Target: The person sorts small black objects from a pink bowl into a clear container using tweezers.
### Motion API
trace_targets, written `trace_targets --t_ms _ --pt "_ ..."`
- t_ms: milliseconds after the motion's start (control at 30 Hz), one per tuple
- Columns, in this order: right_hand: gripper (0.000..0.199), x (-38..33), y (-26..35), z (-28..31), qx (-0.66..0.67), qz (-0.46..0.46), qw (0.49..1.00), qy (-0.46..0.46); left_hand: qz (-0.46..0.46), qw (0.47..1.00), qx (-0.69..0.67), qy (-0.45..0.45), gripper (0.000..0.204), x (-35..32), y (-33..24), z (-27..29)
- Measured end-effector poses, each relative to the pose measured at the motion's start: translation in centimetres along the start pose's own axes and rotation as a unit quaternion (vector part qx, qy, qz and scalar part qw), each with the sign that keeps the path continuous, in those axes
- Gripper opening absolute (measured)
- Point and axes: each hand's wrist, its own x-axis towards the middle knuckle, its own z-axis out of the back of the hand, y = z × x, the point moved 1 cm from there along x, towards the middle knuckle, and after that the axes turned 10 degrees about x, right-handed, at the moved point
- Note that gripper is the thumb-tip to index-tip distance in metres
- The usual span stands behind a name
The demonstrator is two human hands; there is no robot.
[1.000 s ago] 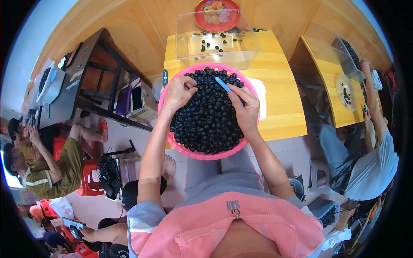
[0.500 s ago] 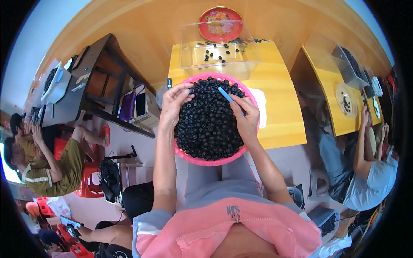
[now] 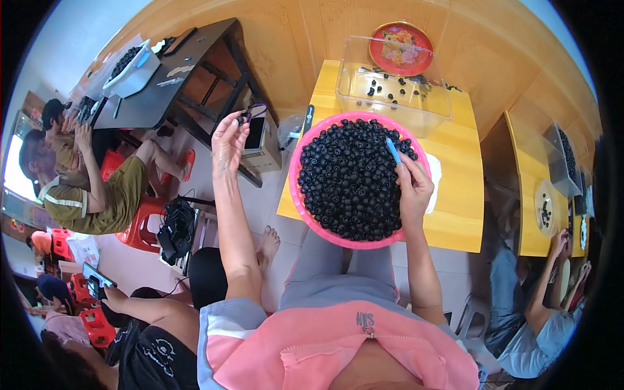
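Pink basin (image 3: 354, 244) heaped with small black pieces (image 3: 351, 182) at the table's (image 3: 456, 218) near edge. Right hand (image 3: 416, 188) over its right side, fingers clamped on blue pen-like tool (image 3: 392, 150). Left hand (image 3: 227, 143) off to the left, fingers pinched together on one dark piece (image 3: 245, 118).

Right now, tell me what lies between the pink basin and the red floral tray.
In the head view, a clear plastic bin stands between the pink basin and the red floral tray, with scattered black pieces inside.
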Motion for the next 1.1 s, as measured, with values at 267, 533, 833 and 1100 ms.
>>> trace_targets --t_ms 267,533,833,1100 --pt "0.02 0.0 -0.2 0.1 -0.017 0.013 1.0 0.004 -0.007 0.999 0.038 -0.024 0.02 -0.7 -1.0 1.8" --pt "0.019 0.0 -0.1 0.4 -0.033 0.008 0.999 -0.001 -0.008 0.999 0.015 0.047 0.017 -1.1 -0.7 -3.0" --pt "0.019 0.1 1.0 0.1 -0.027 0.094 0.995 -0.01 0.111 0.947 -0.11 0.279 0.018 -4.7 4.1 -18.9" --pt "0.022 -0.1 0.9 0.3 -0.092 0.126 0.988 0.002 0.151 0.938 -0.103 0.295 0.016 -5.5 7.1 -19.7"
